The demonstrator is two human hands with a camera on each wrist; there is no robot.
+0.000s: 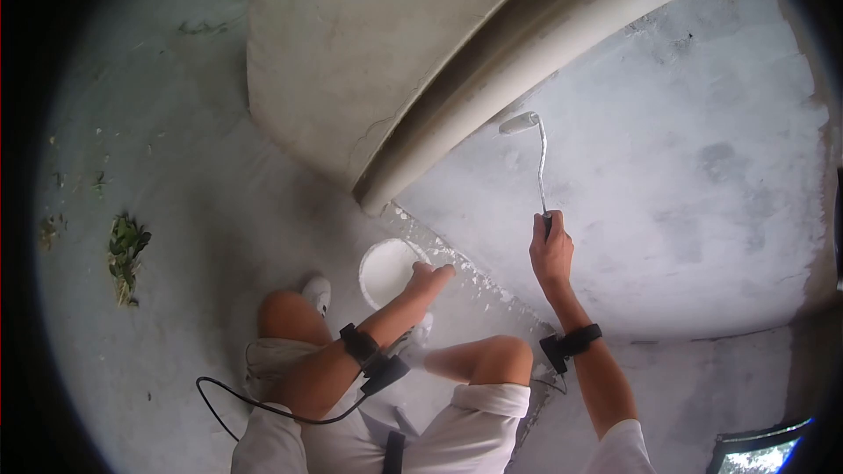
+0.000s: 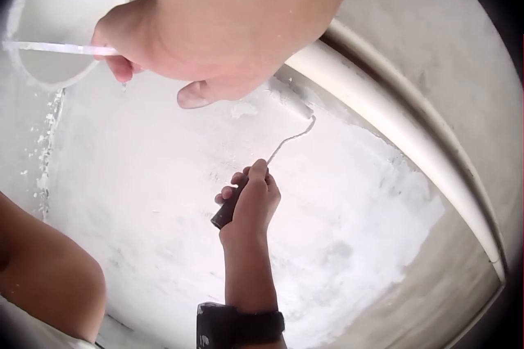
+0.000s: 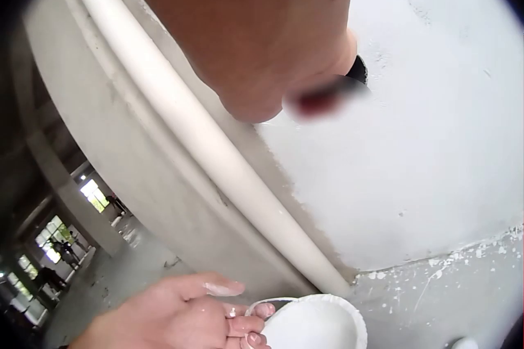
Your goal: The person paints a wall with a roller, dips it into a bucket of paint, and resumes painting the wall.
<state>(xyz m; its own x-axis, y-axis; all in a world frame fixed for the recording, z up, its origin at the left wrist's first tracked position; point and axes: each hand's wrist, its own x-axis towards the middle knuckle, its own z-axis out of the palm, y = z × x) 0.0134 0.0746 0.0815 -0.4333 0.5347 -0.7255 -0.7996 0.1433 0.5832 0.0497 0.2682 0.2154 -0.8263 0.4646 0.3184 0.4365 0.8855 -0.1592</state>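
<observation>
My right hand [image 1: 552, 250] grips the dark handle of a paint roller [image 1: 520, 123]. Its bent wire frame reaches up from the fist, and the white roller sleeve rests against the wall [image 1: 632, 184] close beside the pipe. Low on the left, my left hand [image 1: 430, 279] is at the rim of a white bucket [image 1: 363, 276]. In the left wrist view its fingers are curled round the bucket's thin white handle [image 2: 61, 48]. White paint smears show on the left thumb in the right wrist view. Whitish paint coats the inside of the bucket [image 3: 348, 310].
A thick pale pipe [image 1: 492, 105] runs slantwise along the wall's edge beside a bare concrete face [image 1: 351, 44]. White splatters [image 1: 465, 268] mark the floor at the wall's foot. Green leaves [image 1: 127, 246] lie on the floor at left. My bent knees flank the bucket area.
</observation>
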